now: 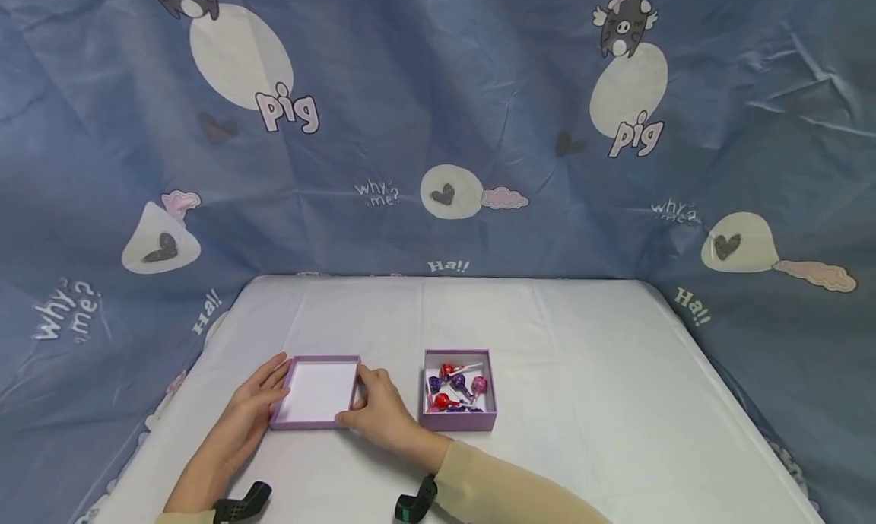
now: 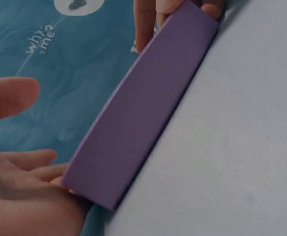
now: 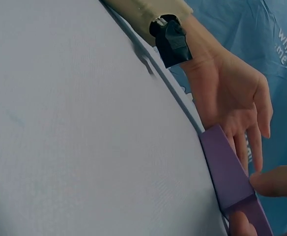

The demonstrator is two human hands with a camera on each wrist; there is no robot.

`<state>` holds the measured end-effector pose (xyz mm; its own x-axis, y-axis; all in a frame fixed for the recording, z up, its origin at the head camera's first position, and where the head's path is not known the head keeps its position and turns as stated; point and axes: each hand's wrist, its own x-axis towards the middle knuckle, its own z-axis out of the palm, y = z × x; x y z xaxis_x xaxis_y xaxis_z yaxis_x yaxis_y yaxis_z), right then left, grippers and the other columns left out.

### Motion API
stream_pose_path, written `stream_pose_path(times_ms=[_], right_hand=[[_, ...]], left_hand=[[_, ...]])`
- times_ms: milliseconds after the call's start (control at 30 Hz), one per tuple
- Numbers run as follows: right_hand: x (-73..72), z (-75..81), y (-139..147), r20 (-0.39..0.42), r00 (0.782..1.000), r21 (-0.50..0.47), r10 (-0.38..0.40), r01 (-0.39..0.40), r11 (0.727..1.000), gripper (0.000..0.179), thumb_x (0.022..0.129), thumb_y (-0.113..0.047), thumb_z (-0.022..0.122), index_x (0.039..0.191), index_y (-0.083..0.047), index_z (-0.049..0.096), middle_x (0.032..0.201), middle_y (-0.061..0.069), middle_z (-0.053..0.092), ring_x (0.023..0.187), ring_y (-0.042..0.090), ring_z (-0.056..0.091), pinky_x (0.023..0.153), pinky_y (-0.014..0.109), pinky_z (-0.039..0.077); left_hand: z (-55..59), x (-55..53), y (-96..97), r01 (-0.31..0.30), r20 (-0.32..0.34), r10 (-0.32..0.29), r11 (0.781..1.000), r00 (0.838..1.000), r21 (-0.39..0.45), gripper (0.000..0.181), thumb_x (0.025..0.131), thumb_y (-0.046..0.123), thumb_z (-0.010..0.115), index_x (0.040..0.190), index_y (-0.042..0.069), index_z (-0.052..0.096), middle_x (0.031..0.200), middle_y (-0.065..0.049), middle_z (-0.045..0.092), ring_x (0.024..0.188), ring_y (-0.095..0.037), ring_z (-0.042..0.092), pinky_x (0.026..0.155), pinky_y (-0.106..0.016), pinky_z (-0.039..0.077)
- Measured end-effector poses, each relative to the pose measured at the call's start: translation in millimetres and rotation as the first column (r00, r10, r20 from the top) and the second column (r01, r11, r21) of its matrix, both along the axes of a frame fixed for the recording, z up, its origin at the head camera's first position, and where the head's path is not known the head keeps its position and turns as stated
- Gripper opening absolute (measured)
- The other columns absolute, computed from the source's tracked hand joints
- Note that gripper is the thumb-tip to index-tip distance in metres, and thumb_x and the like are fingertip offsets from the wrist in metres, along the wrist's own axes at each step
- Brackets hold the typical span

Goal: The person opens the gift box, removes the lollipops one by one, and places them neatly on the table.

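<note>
A shallow purple square box lid (image 1: 304,425) lies on the table with its white inside facing up. Along its left side rests my left hand (image 1: 239,420), fingers extended; in the left wrist view the thumb of that hand (image 2: 30,201) stands apart from the lid wall (image 2: 138,108). My right hand (image 1: 385,414) grips the lid's right side near the front corner, thumb at the front. The right wrist view shows a fingertip (image 3: 276,181) at the lid's upper edge and another digit lower on the wall. To the right stands a matching deeper purple box (image 1: 460,423) holding several wrapped lollipops (image 1: 459,382).
A white cloth covers the table (image 1: 582,402). Behind it and at both sides hangs a blue printed curtain (image 1: 383,136). Dark devices (image 1: 416,501) are strapped at both wrists. The right forearm (image 1: 506,486) passes just in front of the lollipop box.
</note>
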<state>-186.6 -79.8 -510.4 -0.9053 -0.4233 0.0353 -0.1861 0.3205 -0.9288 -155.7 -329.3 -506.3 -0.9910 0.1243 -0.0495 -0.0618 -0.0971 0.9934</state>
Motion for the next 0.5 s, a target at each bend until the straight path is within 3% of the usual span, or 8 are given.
stream_pose_path(times_ms=[200,500], right_hand=[[-4.8,-2.2,-2.0,-0.048,0.999,0.000,0.000,0.000,1.000,0.094,0.074,-0.009,0.090,0.151,0.002,0.039,0.119,0.007,0.050,0.073,0.000,0.053,0.067,0.016,0.051],[-4.6,-6.6,-0.9,-0.043,0.999,-0.004,0.016,-0.016,1.000,0.095,0.073,-0.011,0.091,0.152,0.002,0.038,0.122,0.007,0.051,0.075,0.000,0.055,0.068,0.015,0.052]], left_hand=[[-0.4,-2.1,-1.4,-0.001,-0.009,0.001,0.999,1.000,-0.053,0.076,0.105,0.012,0.049,0.161,0.003,0.000,0.168,-0.017,-0.002,0.152,-0.036,-0.004,0.121,-0.029,0.013],[-4.2,-0.6,-4.5,0.016,-0.011,-0.016,0.999,1.000,-0.032,0.074,0.106,0.012,0.046,0.160,0.000,-0.003,0.167,-0.019,-0.003,0.151,-0.038,-0.005,0.115,-0.018,0.022]])
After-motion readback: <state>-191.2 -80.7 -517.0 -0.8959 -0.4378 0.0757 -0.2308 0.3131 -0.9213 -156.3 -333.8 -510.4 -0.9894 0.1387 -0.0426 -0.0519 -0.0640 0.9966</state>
